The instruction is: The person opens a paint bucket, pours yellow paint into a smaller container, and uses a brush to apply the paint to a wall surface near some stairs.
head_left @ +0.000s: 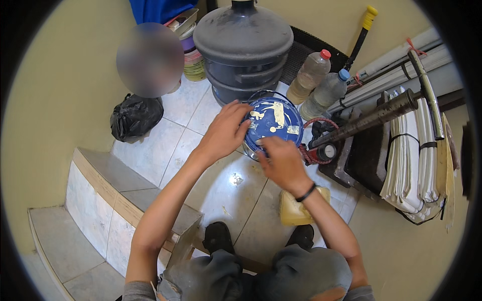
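A round bucket with a blue lid [266,131] stands on the tiled floor before me; pale paint-like patches mark its top. My left hand [225,129] grips the lid's left rim, the thumb and fingers spread a little around it. At the near right rim, my right hand [284,163] has its fingers curled over the lid's edge, slightly blurred. Its fingertips are partly hidden. A dark band circles my right wrist. Under my right forearm lies a yellowish plastic container [296,213]. A thin dark handle [268,92] arches behind the lid.
Behind the bucket stands a large dark water jug [243,55]. Two plastic bottles [325,95] are beside it. To the right are a floor pump [371,120] and bundled white sheets [409,155]. A black bag [136,118] and tiled steps [108,200] lie left.
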Available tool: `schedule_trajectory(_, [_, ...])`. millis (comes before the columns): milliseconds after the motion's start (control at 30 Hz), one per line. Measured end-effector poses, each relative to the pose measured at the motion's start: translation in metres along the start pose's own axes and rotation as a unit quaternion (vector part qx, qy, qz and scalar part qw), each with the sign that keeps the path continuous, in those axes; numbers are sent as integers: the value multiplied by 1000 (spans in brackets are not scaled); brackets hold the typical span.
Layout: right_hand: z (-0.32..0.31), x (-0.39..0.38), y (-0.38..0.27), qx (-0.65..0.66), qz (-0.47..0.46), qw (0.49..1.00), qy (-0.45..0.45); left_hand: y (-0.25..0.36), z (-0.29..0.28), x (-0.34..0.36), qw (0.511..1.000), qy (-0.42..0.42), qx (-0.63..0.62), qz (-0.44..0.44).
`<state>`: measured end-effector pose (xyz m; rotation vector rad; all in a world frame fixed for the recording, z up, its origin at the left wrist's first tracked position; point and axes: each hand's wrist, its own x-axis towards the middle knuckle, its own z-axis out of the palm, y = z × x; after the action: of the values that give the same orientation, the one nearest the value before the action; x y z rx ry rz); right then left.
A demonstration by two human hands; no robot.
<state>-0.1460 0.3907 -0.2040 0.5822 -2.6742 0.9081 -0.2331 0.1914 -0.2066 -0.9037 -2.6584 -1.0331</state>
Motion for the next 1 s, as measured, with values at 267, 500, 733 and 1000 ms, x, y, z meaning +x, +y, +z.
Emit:
schedule_trajectory(267, [18, 79, 123, -90, 89, 957, 262, 12, 75, 54, 992, 9, 42, 115])
schedule_trajectory(500, [41, 69, 125, -87, 243, 960, 108, 18, 78, 46, 995, -59, 50, 64])
schedule_trajectory(733, [41, 59, 137, -137, 239, 950, 148, 23, 80, 62, 992, -103, 34, 64])
schedule_trajectory(1000, [27, 48, 89, -120, 213, 961, 131, -17, 57, 71, 985, -132, -54, 93])
